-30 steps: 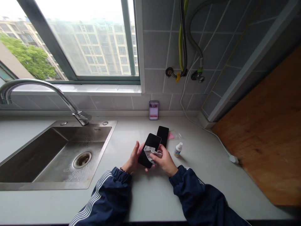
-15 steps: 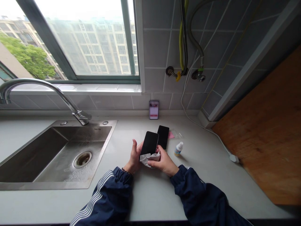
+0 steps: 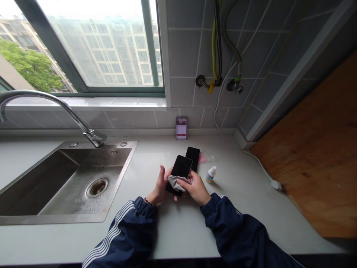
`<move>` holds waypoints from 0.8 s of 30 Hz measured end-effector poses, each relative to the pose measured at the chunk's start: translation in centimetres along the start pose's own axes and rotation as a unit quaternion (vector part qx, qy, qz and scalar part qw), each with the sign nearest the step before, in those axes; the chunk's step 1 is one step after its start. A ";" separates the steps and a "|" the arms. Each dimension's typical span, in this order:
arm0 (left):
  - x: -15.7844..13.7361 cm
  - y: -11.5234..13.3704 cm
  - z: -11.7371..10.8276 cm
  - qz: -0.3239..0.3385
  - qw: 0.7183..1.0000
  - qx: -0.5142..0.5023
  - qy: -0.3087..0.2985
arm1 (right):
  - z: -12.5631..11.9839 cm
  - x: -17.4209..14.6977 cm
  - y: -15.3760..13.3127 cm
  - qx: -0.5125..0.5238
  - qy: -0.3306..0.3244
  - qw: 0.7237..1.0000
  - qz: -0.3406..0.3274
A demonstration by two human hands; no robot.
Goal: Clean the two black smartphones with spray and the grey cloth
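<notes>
A black smartphone (image 3: 182, 164) lies tilted in my left hand (image 3: 161, 186), whose fingers go under it while the thumb sticks up at its left side. My right hand (image 3: 197, 188) pinches a light grey cloth (image 3: 177, 183) and presses it across the middle of the screen. Behind the held phone, a second dark phone (image 3: 193, 154) rests on the counter, partly covered from view. To the right of my right hand stands a small white spray bottle (image 3: 211, 174) with a blue and yellow label.
Against the back wall leans a phone with a lit screen (image 3: 182, 128). A pink slip (image 3: 202, 158) and clear plastic lie by the second phone. On the left are a steel sink (image 3: 119, 182) and faucet (image 3: 93, 136). A white cable ends in a plug (image 3: 276, 185) at right.
The cloth has moved up from the phone's lower end to the middle of its screen, uncovering the bottom. The phone has shifted slightly right, and the view has tilted a little.
</notes>
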State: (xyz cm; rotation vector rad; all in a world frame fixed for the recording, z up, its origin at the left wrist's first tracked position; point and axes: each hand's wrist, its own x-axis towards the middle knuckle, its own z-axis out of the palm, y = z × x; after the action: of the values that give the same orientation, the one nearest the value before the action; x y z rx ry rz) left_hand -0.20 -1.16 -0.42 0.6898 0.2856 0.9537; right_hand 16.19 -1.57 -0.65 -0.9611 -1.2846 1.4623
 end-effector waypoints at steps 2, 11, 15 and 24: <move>0.0 0.0 0.0 0.000 1.000 0.012 -0.008 | -0.1 0.1 0.1 0.002 0.000 1.000 0.008; -0.1 0.3 0.3 -0.018 0.997 0.072 0.007 | -0.4 0.3 -0.6 -0.035 0.075 0.996 -0.022; -0.3 0.2 0.2 -0.038 0.995 0.097 -0.002 | -0.9 0.6 -0.8 -0.038 0.116 0.992 -0.033; -0.6 -0.5 0.4 -0.082 0.988 0.128 -0.021 | -1.4 0.9 -0.2 0.020 0.166 0.986 0.011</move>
State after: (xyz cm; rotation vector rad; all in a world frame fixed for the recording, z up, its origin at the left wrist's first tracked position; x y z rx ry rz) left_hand -0.03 -1.99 -0.52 0.9062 0.4258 0.7517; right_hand 17.33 -0.39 -0.68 -1.1408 -0.9997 1.2746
